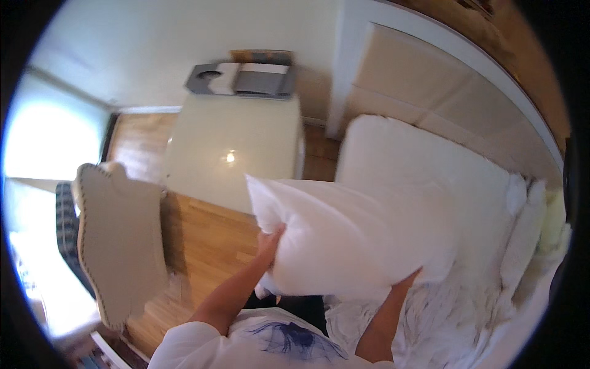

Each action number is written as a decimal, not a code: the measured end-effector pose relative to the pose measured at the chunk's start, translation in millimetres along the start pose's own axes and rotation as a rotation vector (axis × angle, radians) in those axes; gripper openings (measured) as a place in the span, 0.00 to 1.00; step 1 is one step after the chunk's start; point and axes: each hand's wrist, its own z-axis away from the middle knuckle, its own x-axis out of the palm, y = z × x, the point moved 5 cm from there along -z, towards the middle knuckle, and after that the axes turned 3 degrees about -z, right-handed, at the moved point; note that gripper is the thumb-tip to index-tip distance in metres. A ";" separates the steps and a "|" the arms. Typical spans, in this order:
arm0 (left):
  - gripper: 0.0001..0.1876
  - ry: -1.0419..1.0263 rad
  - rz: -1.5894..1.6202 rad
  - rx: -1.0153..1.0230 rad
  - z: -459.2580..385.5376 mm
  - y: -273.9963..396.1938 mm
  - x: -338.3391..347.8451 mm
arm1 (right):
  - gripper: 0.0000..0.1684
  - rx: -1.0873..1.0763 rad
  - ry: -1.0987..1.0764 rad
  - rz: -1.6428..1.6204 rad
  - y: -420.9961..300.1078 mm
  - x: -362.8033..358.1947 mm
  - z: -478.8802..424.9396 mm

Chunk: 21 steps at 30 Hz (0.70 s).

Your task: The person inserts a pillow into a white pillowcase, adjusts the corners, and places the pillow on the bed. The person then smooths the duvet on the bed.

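Note:
A plump white pillow [350, 235] is held up in front of my body, lying crosswise in both hands. My left hand [269, 237] grips its left end near a pointed corner, with the fingers partly sunk in the fabric. At the lower right edge, my right hand [410, 279] holds the pillow from beneath, its fingers mostly hidden by the cloth. Behind and below the pillow lies a bed with a white-covered mattress [392, 147]. Rumpled white bedding [428, 318] spreads over the near part of the bed.
A pale, glossy-topped table [235, 133] stands ahead, with a grey-and-white box-like object [244, 80] at its far end. To the left is an upholstered chair [122, 249] with a studded edge. Wooden floor [207, 235] shows between them. A beige padded headboard-like panel [428, 92] rises beyond the bed.

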 end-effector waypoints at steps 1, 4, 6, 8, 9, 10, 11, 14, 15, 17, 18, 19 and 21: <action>0.25 0.011 0.045 0.065 19.0 22.0 4.6 | 0.40 0.023 -0.118 -0.072 2.2 -2.2 -4.1; 0.20 0.046 0.124 0.141 57.7 60.7 11.8 | 0.36 0.071 -0.300 -0.198 0.7 8.3 -9.8; 0.18 0.061 0.160 0.293 68.4 73.0 5.8 | 0.34 0.113 -0.204 -0.148 -2.2 15.7 3.5; 0.17 0.081 0.189 0.381 73.5 98.4 1.2 | 0.32 0.123 -0.101 -0.086 -15.6 34.2 28.3; 0.16 0.067 0.208 0.425 75.3 117.0 4.2 | 0.31 0.101 -0.046 -0.058 -22.5 36.6 39.3; 0.16 0.054 0.273 0.379 81.3 137.1 0.4 | 0.30 0.089 -0.088 -0.073 -18.8 39.9 46.4; 0.16 0.062 0.296 0.407 80.7 152.6 -8.5 | 0.30 0.078 -0.129 -0.087 -11.1 43.1 55.7; 0.16 0.157 0.287 0.476 73.5 188.3 -60.5 | 0.28 0.135 -0.160 -0.194 30.4 76.9 89.3; 0.16 0.223 0.239 0.487 69.0 197.5 -83.8 | 0.28 0.164 -0.151 -0.240 46.0 90.5 100.7; 0.16 0.286 0.269 0.571 56.8 214.2 -129.8 | 0.28 0.148 -0.273 -0.204 76.7 122.8 117.1; 0.16 0.324 0.281 0.606 48.2 221.8 -154.4 | 0.28 0.134 -0.333 -0.187 92.9 141.1 124.8; 0.17 0.361 0.292 0.636 37.2 226.2 -180.5 | 0.28 0.180 -0.330 -0.192 112.1 160.4 133.3; 0.16 0.437 0.317 0.641 4.3 226.3 -240.4 | 0.28 0.274 -0.323 -0.199 152.7 203.8 149.9</action>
